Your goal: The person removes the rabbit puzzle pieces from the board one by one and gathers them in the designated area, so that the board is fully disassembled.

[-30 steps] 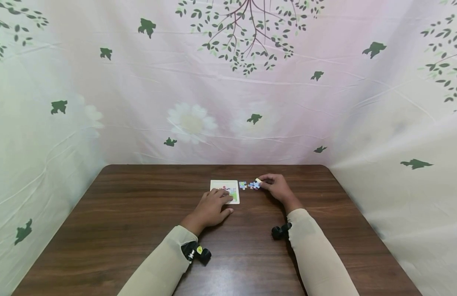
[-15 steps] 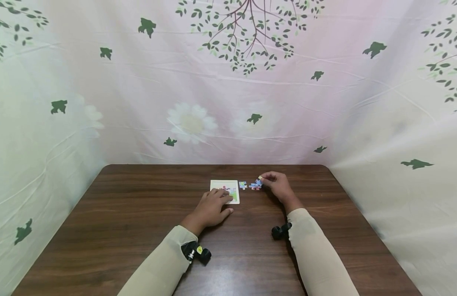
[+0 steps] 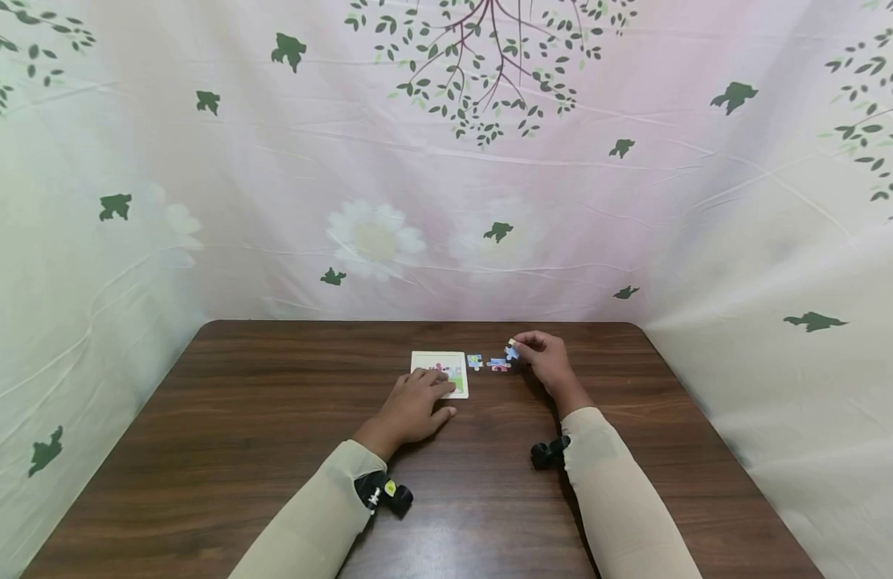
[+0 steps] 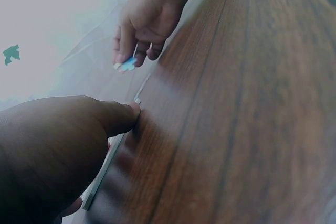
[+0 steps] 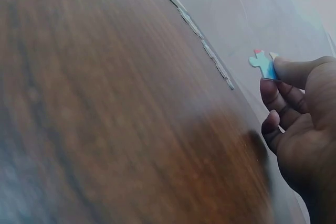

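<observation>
A square puzzle board (image 3: pixel 439 359) with a white border and a colourful picture lies towards the back of the table. My left hand (image 3: pixel 415 406) rests on its lower left part, fingers stretched out, covering some of the picture. Just right of the board lies a blue-and-green puzzle piece (image 3: pixel 475 362), and beyond it a blue-and-pink piece (image 3: pixel 499 364). Above the table, my right hand (image 3: pixel 547 362) pinches another puzzle piece (image 5: pixel 265 66), pale blue with a red tip, between thumb and fingers. In the left wrist view that piece hangs clear of the tabletop.
The brown wooden table (image 3: pixel 272 450) ends at a back edge close behind the board. A printed cloth (image 3: pixel 446 177) hangs behind it and at both sides. Small black cameras (image 3: pixel 399 498) sit on both wrists.
My right hand has lifted the pinched puzzle piece up and slightly right, away from the blue-and-pink piece, which now shows separately. The left hand and board stay in place.
</observation>
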The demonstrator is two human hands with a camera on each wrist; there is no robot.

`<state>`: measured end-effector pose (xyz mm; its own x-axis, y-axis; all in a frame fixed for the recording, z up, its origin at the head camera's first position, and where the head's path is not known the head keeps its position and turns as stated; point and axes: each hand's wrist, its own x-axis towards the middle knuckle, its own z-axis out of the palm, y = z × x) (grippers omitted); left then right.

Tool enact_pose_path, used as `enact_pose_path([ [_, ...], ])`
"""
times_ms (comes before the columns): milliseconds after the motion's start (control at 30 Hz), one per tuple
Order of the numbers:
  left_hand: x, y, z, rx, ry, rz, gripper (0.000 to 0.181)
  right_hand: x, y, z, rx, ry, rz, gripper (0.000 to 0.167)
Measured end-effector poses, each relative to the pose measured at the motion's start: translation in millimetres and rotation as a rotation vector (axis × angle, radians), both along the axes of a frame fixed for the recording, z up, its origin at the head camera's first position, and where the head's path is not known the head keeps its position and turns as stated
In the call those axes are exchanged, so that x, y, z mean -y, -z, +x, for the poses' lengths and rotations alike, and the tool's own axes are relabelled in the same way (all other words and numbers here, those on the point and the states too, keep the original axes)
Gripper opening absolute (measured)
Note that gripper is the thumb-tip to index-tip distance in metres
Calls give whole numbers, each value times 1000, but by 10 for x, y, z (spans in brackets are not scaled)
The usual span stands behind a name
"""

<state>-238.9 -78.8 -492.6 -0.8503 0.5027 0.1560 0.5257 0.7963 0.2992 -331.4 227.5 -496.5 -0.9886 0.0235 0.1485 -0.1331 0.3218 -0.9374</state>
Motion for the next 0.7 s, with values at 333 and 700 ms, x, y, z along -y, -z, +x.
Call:
enact_pose_path([
  [333, 3, 11, -4, -5, 4, -1, 47, -23, -37, 44, -3, 43, 179, 13],
  [700, 2, 25, -3, -1, 1, -1, 48, -58, -45, 44, -3, -8, 407, 12],
])
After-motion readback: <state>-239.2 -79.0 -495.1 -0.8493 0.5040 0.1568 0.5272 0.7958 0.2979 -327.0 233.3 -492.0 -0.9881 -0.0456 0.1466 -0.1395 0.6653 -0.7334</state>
